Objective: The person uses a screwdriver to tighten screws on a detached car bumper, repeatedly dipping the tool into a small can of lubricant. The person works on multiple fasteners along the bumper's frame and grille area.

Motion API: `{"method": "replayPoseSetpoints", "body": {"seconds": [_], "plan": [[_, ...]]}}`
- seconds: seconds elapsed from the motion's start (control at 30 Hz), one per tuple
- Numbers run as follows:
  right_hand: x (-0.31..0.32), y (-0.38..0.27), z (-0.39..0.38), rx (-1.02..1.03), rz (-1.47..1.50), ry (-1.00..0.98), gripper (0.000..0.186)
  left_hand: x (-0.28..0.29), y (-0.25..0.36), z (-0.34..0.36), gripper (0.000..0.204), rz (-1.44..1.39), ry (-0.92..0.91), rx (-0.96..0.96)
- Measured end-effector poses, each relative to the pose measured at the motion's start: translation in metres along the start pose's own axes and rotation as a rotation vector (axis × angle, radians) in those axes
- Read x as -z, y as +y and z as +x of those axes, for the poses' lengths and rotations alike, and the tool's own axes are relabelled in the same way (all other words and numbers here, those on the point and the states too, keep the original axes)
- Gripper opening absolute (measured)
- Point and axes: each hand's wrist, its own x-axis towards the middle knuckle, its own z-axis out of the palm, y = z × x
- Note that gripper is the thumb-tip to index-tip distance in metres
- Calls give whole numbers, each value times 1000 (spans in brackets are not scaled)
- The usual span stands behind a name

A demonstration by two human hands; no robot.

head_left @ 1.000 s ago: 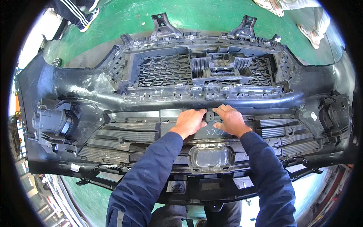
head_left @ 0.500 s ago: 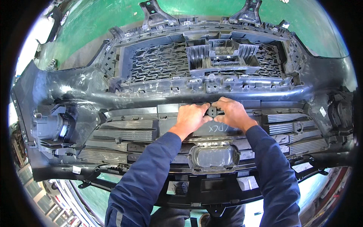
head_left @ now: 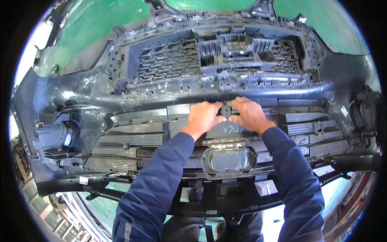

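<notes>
A black car bumper (head_left: pixel 86 82) lies inner side up before me. Near its middle, my left hand (head_left: pixel 202 117) and my right hand (head_left: pixel 250 114) pinch a small black plastic piece (head_left: pixel 226 110) with small holes from both sides. The piece sits at the far edge of the slatted lower grille (head_left: pixel 133 139); whether it is fixed there I cannot tell. Fingertips and thumbs hide its sides. Beneath my hands is a flat dark panel (head_left: pixel 219 131) with chalk-like marks, partly covered by my right hand.
Beyond my hands lies a mesh upper grille (head_left: pixel 165 60) with a boxy black bracket (head_left: pixel 238 54). Two upright mounting brackets (head_left: pixel 163 14) rise from the far edge. At left is a lamp-like housing (head_left: pixel 56 137). The floor (head_left: pixel 217 5) is green.
The bumper has shifted slightly in the picture, its far parts higher. Both hands still grip the small black piece, which now shows more face-on.
</notes>
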Motion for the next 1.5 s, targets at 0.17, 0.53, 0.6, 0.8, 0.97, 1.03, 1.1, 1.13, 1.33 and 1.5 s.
{"method": "replayPoseSetpoints", "body": {"seconds": [0.17, 0.53, 0.6, 0.8, 0.97, 1.03, 1.1, 1.13, 1.33, 1.5], "plan": [[54, -4, -48, 104, -158, 46, 43, -7, -13, 16, 62, -171, -195, 80], [83, 26, -120, -82, 187, 39, 32, -16, 1, 52, 38, -606, -373, 414], [57, 28, -102, -56, 261, 50, 34, -13, 7, 49, 29, -642, -419, 483], [-7, 20, -28, -224, 762, -78, 47, -8, 5, 25, 25, -946, -441, 626], [-24, 8, 2, -394, 711, -138, 48, -29, -8, 17, 22, -1280, -375, 718], [-24, 5, 7, -368, 673, -156, 46, -37, -11, 13, 20, -1429, -303, 788], [-24, 2, 12, -308, 648, -151, 41, -43, -10, 8, 19, -1534, -223, 821], [-22, 2, 15, -297, 645, -138, 43, -45, -7, 8, 19, -1520, -202, 795], [-23, 6, 26, -350, 707, -219, 53, -49, 3, -4, 17, -1465, -57, 687], [-32, 7, 15, -360, 906, -126, 53, -55, 7, -7, 19, -1493, 15, 625]]}}
